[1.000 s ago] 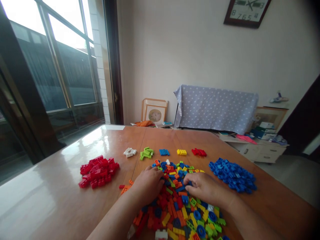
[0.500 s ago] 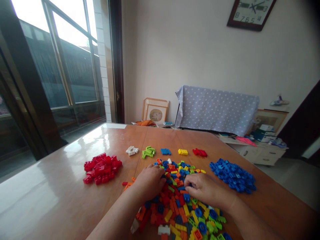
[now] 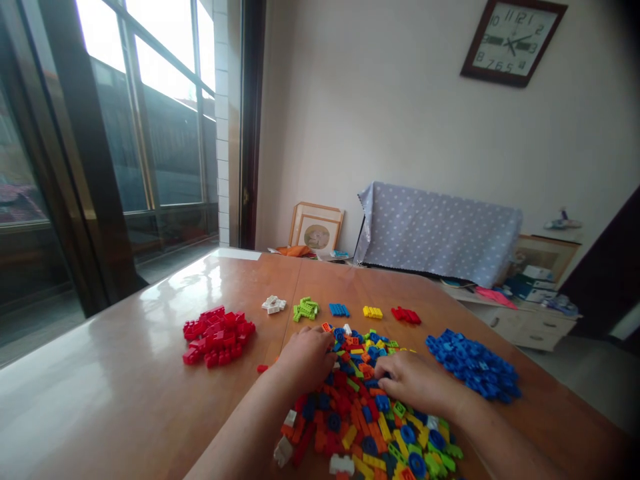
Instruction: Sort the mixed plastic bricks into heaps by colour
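Note:
A mixed pile of toy building bricks in orange, red, yellow, green, blue and white spreads over the table in front of me. My left hand rests on the pile's left upper part, fingers curled down among the bricks and fingertips hidden. On the other side, my right hand lies at the pile's right edge, closed with its fingers bent inward. Whatever sits between the fingers of either hand is too hidden to name. Round blue wheel-like pieces are mixed in near my right forearm.
A red brick heap lies left, a blue heap right. Behind the pile stand small groups of white, green, blue, yellow and red bricks. The wooden table reaches toward a cloth-covered object.
The view has tilted up and turned a little left, so everything sits lower and further right. Both hands stay at about the same spots on the pile.

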Demonstrator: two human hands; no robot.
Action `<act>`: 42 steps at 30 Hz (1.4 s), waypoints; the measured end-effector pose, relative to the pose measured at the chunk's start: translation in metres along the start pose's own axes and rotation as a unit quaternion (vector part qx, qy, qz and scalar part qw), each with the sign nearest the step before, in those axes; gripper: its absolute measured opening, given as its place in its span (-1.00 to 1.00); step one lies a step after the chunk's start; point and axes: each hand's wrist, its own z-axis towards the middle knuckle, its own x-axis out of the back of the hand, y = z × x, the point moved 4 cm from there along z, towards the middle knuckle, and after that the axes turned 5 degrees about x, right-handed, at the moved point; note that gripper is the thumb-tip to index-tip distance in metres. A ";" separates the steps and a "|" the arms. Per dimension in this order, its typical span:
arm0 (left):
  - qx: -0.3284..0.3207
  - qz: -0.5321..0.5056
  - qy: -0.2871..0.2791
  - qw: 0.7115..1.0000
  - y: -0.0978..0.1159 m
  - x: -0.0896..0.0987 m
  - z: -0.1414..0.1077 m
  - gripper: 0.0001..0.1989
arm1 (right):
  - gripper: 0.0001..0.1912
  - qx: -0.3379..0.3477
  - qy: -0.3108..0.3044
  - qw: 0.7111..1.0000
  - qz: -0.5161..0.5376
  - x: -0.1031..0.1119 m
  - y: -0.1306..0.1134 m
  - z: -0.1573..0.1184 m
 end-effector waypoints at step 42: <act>0.061 0.023 -0.040 0.997 -0.011 0.000 -0.005 -0.62 | -0.86 -0.175 0.107 0.927 0.313 -0.009 0.063 0.122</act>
